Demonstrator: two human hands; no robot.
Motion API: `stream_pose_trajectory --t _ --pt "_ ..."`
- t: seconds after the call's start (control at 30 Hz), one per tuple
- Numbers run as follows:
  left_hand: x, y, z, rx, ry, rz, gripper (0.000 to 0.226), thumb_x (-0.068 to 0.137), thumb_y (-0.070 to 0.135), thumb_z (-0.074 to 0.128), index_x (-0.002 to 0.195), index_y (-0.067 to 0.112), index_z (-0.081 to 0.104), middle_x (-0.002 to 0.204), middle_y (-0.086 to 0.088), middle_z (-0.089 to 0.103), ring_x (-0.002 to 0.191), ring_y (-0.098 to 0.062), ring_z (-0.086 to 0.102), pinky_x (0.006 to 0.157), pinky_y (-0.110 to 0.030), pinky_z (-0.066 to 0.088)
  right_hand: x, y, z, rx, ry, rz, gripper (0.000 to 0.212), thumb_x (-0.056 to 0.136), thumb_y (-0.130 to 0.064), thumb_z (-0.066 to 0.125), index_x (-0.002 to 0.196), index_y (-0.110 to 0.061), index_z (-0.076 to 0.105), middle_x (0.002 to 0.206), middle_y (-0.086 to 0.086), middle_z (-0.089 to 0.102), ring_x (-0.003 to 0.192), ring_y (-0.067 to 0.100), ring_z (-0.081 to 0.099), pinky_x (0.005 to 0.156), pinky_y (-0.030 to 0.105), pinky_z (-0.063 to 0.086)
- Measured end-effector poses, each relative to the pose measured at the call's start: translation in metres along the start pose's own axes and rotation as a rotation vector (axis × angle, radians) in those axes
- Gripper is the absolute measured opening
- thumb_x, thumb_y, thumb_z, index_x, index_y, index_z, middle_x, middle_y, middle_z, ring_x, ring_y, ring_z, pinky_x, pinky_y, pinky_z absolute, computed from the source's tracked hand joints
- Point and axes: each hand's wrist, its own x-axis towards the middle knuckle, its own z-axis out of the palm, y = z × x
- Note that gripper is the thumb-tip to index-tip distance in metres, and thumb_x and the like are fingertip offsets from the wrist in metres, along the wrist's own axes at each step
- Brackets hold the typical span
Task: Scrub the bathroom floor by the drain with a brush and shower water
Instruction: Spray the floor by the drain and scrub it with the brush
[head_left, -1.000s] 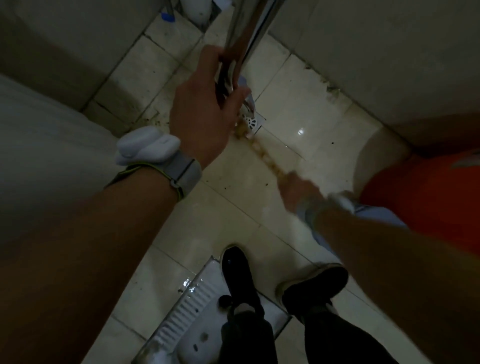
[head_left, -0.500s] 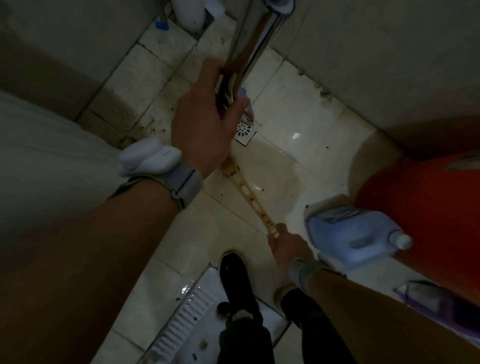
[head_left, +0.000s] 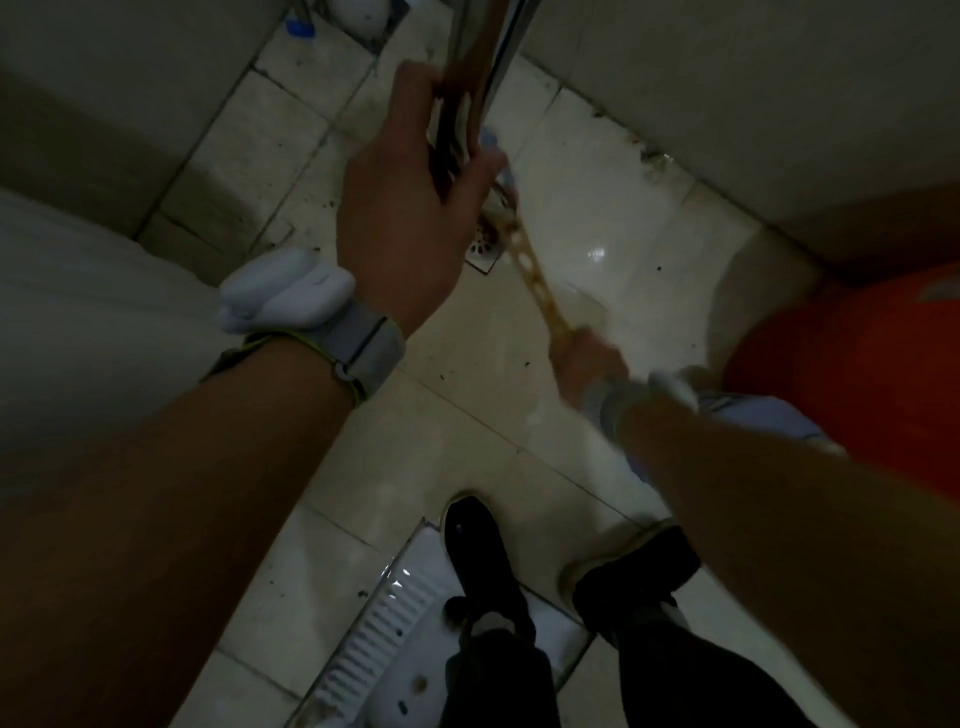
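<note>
My left hand (head_left: 410, 208) is raised over the floor and shut on a chrome shower head (head_left: 470, 78) that points down toward the square metal drain (head_left: 485, 252). My right hand (head_left: 589, 361), blurred by motion, grips the end of a long yellowish brush handle with holes (head_left: 535, 278). The brush head end lies at the drain, mostly hidden behind my left hand. The pale floor tiles (head_left: 597, 218) around the drain are wet and shiny, with dark specks.
An orange bucket (head_left: 857, 364) stands at the right, with a light blue bottle (head_left: 753, 410) beside it behind my right forearm. My two black shoes (head_left: 480, 551) stand at a white squat toilet pan (head_left: 395, 634). Walls close in left and right.
My right hand has pushed the brush forward toward the drain again after pulling it back half a second ago. My left hand keeps the shower head in about the same place.
</note>
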Motion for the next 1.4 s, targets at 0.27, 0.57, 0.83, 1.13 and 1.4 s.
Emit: stream_pose_trajectory --t 0.27,0.57,0.83,1.13,1.4 --pt "-0.010 0.005 0.003 -0.001 -0.011 -0.066 0.027 0.091 0.028 0.062 0.115 0.019 0.051 0.074 0.025 0.053 0.070 0.002 0.058 0.068 -0.023 0.051 -0.082 0.070 0.079 0.068 -0.121 0.125 0.042 0.099 -0.049 0.033 0.132 -0.024 0.042 0.107 0.016 0.066 0.100 0.038 0.063 0.080 0.039 0.050" --pt "-0.017 -0.002 0.005 0.018 0.028 0.035 0.043 0.092 0.034 0.059 0.125 0.009 0.047 0.088 0.007 0.059 0.079 -0.014 0.064 0.075 -0.035 0.054 0.037 0.012 -0.003 0.196 0.082 0.178 0.034 0.101 -0.033 0.040 0.122 -0.010 0.055 0.123 0.015 0.059 0.112 0.035 0.058 0.083 0.032 0.043" --pt "-0.018 0.002 0.000 0.008 -0.008 -0.036 0.035 0.091 0.032 0.061 0.120 0.016 0.049 0.078 0.025 0.053 0.073 -0.001 0.059 0.068 -0.020 0.051 -0.086 0.053 0.089 0.161 -0.129 0.157 0.042 0.100 -0.048 0.032 0.132 -0.022 0.041 0.108 0.017 0.064 0.099 0.037 0.064 0.080 0.038 0.051" --pt "-0.024 -0.007 0.007 -0.037 -0.010 0.012 0.041 0.092 0.033 0.060 0.123 0.010 0.049 0.084 0.014 0.056 0.074 0.002 0.056 0.065 -0.004 0.042 -0.030 0.052 0.059 0.042 -0.039 0.155 0.037 0.103 -0.033 0.033 0.134 -0.015 0.045 0.126 0.016 0.057 0.113 0.035 0.059 0.093 0.039 0.046" --pt "-0.020 -0.008 0.012 -0.048 0.021 0.040 0.041 0.092 0.031 0.059 0.123 0.006 0.049 0.076 0.031 0.045 0.069 0.016 0.053 0.066 0.000 0.037 -0.025 0.027 0.057 0.199 -0.015 0.136 0.035 0.103 -0.026 0.035 0.130 -0.006 0.044 0.125 0.020 0.055 0.111 0.039 0.056 0.092 0.040 0.047"
